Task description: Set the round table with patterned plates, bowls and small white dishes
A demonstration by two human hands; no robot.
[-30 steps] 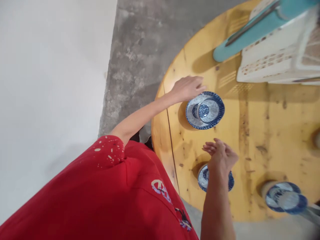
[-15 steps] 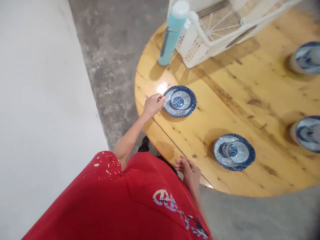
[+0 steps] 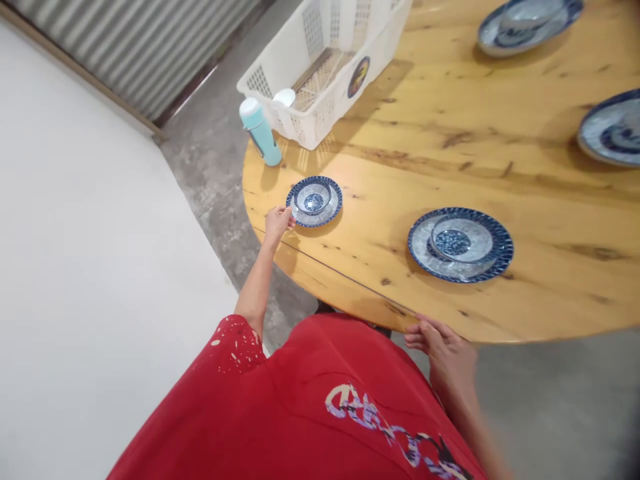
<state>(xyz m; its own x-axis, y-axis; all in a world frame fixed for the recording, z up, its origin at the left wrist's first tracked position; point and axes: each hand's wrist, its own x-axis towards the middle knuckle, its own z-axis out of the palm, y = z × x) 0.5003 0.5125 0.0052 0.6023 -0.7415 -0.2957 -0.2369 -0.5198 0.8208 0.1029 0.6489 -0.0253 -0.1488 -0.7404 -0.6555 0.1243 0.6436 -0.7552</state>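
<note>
My left hand [image 3: 280,223] reaches to the near-left rim of a blue-and-white plate [image 3: 329,215], with its fingers pinched together at that rim. A small patterned bowl [image 3: 314,203] sits on this plate. Low by the table's front edge is my right hand [image 3: 450,353], its fingers loosely extended and nothing visible in them. Beyond the right hand lies a second blue-and-white plate [image 3: 495,267], which carries a similar bowl [image 3: 475,243].
On the round wooden table [image 3: 370,233], a light-blue flask [image 3: 263,137] stands before a white plastic basket [image 3: 320,123]. Farther off to the right are another plate with a bowl [image 3: 493,41] and one more plate [image 3: 593,137]. A white surface [image 3: 90,253] lies to the left.
My view has shifted, showing more of the basket and a corrugated panel. My left hand stays by the same plate's rim. My right hand remains near the table edge, farther right in view.
</note>
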